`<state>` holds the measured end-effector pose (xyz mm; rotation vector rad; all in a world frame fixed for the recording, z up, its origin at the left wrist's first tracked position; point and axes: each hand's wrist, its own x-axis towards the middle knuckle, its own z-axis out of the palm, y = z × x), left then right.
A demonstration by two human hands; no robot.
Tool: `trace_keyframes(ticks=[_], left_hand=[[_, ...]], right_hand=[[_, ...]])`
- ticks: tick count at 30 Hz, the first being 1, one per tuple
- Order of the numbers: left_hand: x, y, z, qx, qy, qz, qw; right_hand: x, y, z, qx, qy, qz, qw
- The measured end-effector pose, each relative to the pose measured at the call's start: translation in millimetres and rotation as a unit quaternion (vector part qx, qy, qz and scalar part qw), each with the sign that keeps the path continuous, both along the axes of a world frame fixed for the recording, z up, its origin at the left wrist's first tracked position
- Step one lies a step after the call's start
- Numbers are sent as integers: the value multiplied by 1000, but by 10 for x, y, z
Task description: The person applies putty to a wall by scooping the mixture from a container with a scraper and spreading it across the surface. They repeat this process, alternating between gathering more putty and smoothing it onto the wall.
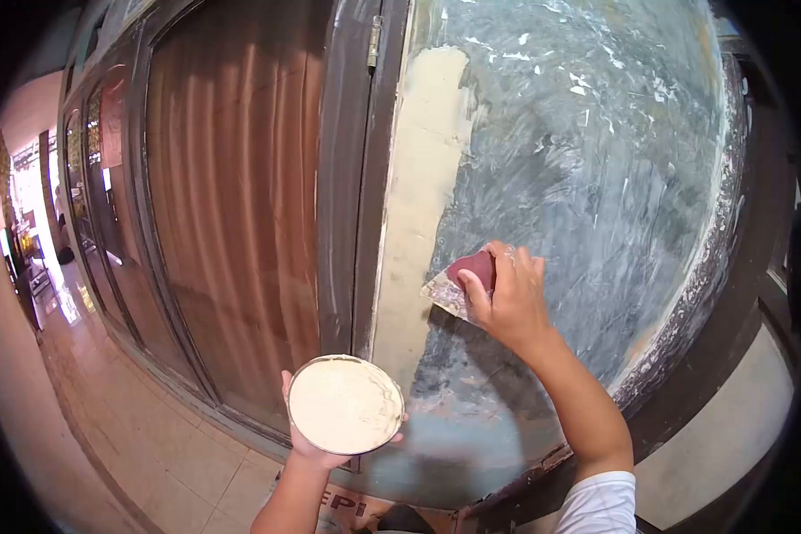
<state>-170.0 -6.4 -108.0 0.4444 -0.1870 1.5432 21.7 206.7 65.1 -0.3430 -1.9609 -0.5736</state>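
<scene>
My right hand [512, 298] grips the dark red handle of a putty knife [451, 294], its broad blade smeared with filler and lying at the edge of the cream putty strip [414, 187] on the wall. That strip runs down beside the door frame. Low in front of me, my left hand [316, 451] holds up a round container of cream putty [345, 405] from beneath, fingers curled around its sides. The grey, scraped wall [578, 205] shows white flecks and scratches to the right of the strip.
Left of the strip stands a dark wooden frame [343, 178] with a hinge and a glazed panel backed by a brown curtain [236, 178]. A tiled floor [142, 418] runs along the left. Dark wood trim [712, 374] borders the wall on the right. Printed cardboard [347, 505] lies below.
</scene>
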Motion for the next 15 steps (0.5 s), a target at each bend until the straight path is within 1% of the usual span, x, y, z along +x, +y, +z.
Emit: trace_keyframes(ticks=[1,3,5,7,8,9,11,12,13,15], left_hand=[[-32,-28,-8,0,-1,2,1000],[-85,-65,-17,3,16,20,1000],[-97,-112,7,0,3,22,1000],[-104,-114,41,29,9,14,999],[-113,-110,43,23,6,17,1000],[-111,-110,59,24,6,17,1000],[-111,-116,89,30,-4,13,999],[-133,-97,49,26,9,23,999],[-138,-93,26,26,10,23,999],[-150,-102,16,34,19,22,999]], right_hand=[[-21,51,-27,0,-1,2,1000],[-67,145,-77,47,-6,-35,998],[-124,237,-153,30,-3,-22,999],[-153,246,-185,57,-10,-54,997],[-175,236,-184,75,-16,-75,994],[-179,257,-156,76,-16,-74,994],[-201,325,-81,62,37,-33,997],[-197,294,-56,52,61,-21,997],[-193,287,-93,51,62,-21,997],[-194,270,-210,89,-14,-5,996]])
